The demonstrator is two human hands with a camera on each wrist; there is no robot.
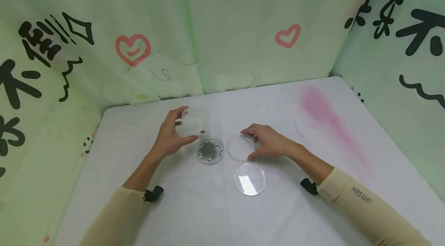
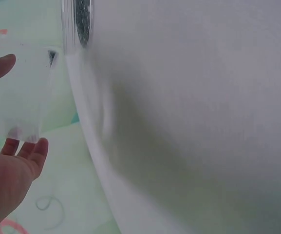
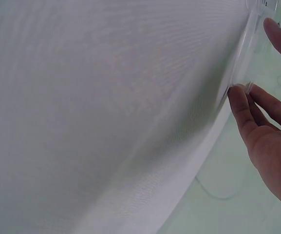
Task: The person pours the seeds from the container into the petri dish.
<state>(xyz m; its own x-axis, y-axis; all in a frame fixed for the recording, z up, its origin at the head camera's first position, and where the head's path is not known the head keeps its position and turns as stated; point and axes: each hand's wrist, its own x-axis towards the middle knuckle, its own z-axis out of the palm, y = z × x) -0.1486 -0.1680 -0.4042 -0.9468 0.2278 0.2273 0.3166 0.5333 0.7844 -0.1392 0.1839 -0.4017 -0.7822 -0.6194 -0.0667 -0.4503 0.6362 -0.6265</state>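
My left hand [image 1: 172, 132] grips a translucent plastic container [image 1: 194, 121] by its sides, fingers behind and thumb in front. A little dark material [image 2: 52, 57] sits in one corner of the container in the left wrist view. Just below it on the table is a round clear dish of dark grey granules [image 1: 209, 150], with pale bits around the rim. To the right, my right hand [image 1: 265, 140] holds the edge of a clear round dish [image 1: 240, 147], fingers at the far side and thumb nearer. In the right wrist view the fingertips [image 3: 238, 95] touch its rim.
Another clear round dish or lid [image 1: 249, 178], with a bright reflection, lies nearer on the white-covered table [image 1: 194, 207]. A pink stain [image 1: 330, 118] marks the cloth at right. Green curtains [image 1: 236, 26] with drawings enclose the back and sides.
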